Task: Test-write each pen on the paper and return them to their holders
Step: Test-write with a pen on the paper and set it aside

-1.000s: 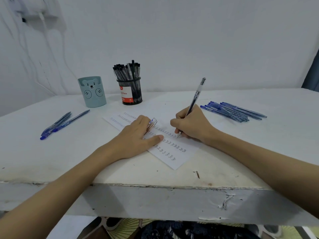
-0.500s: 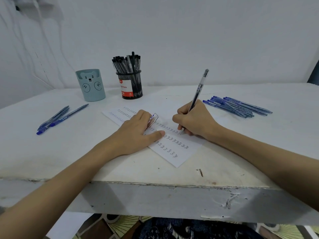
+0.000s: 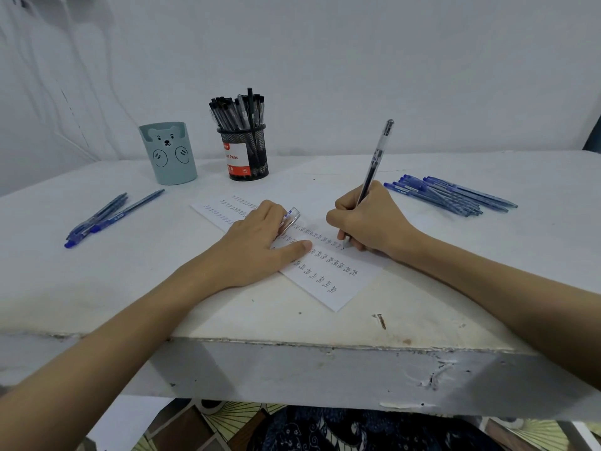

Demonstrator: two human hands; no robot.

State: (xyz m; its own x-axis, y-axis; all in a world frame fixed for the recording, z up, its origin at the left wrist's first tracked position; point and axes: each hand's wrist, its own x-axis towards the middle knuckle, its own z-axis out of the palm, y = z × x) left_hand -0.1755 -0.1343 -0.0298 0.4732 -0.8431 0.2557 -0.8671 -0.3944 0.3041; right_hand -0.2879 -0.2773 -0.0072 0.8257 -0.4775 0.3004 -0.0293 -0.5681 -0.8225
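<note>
Head camera view, looking down across a white table (image 3: 97, 288) set against a pale wall (image 3: 325, 60). A person's two bare forearms reach in from the bottom corners.

A sheet of paper (image 3: 341, 294) lies at an angle in the middle of the table, marked with several rows of small handwritten test words. The right hand (image 3: 367, 219) grips a pen (image 3: 374, 164) in a writing hold, fingers curled round the lower barrel. The pen leans up and away from the person, its tip touching the paper at the end of one written row.

The left hand (image 3: 257, 242) lies palm down on the paper, pressing it flat, thumb stretched out toward the right hand. A clear pen cap (image 3: 290, 218) pokes out from under its fingers; how the fingers hold the cap cannot be told.

At the back of the table stand two holders side by side. The left one is a pale blue cup (image 3: 169, 154) with a bear face on the front; its inside is not visible. Just to its right, a black mesh cup (image 3: 247, 154) with a red and white label is packed with dark-capped pens standing upright.

On the table's left side, well apart from the paper, a few blue pens (image 3: 107, 216) lie together. On the right side, just beyond the right hand, a larger pile (image 3: 448, 195) of blue pens lies roughly parallel.
</note>
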